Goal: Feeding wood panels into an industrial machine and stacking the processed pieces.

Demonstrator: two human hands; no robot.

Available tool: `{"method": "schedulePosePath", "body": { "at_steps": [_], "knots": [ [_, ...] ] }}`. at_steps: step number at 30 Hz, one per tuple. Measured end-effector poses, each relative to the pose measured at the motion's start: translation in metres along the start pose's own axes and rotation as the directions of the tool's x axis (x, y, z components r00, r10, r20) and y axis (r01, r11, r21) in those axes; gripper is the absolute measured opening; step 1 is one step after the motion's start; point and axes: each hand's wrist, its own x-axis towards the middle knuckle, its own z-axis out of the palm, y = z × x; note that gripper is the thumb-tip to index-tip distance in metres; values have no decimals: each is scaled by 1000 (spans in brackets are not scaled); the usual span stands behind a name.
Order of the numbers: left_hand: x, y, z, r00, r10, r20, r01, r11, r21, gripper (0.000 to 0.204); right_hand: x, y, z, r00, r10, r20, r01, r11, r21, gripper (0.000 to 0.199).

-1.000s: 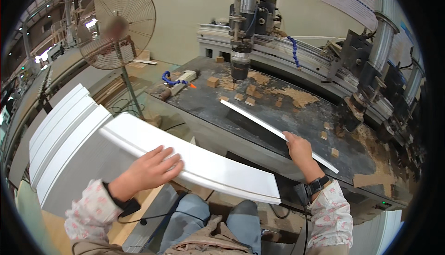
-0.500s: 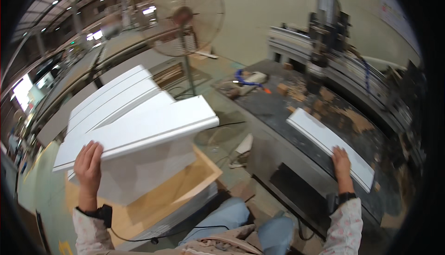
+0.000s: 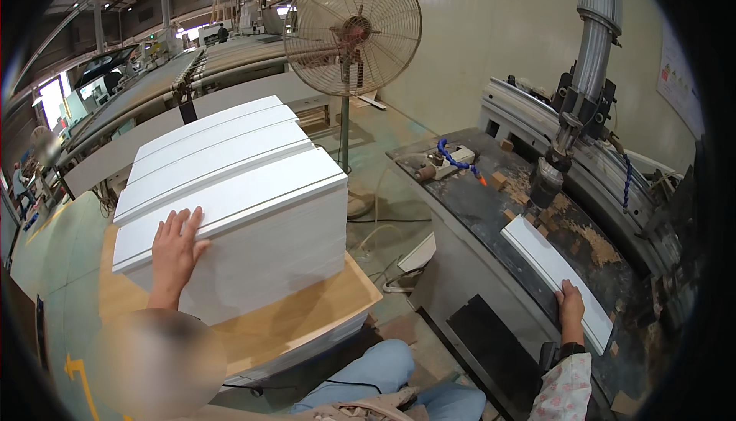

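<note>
A tall stack of white grooved panels (image 3: 253, 268) stands to my left, its top boards lying in side-by-side rows. My left hand (image 3: 178, 245) rests on the front edge of the nearest top panel (image 3: 261, 191), fingers laid over the surface and thumb apart on the front side. On the right, a narrow white panel (image 3: 548, 268) lies on the dark machine bed, slanting from far left to near right. My right hand (image 3: 570, 302) grips its near-side edge, with fingers on top. A blurred round patch hides my left forearm.
Above the bed hangs a spindle head (image 3: 548, 180) with a grey hose. Wood scraps and sawdust (image 3: 590, 241) and a blue jointed nozzle (image 3: 456, 157) are on the bed. A large fan (image 3: 354, 30) stands behind. The stack sits on a wooden board (image 3: 307, 317).
The near top panel, earlier askew in my left hand, now lies parallel with the stack's front. My left hand has loosened its fingers on it. My right hand stays on the narrow panel.
</note>
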Motion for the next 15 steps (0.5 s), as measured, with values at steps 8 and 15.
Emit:
{"method": "schedulePosePath", "body": {
  "at_steps": [8, 15],
  "knots": [
    [17, 2, 45, 989, -4, -147, -14, 993, -119, 48, -11, 28, 2, 999, 43, -16, -43, 998, 38, 42],
    [18, 220, 93, 870, 298, -393, -487, 640, -594, 40, 18, -24, 14, 996, -24, -90, 21, 999, -42, 44]
  ]
}}
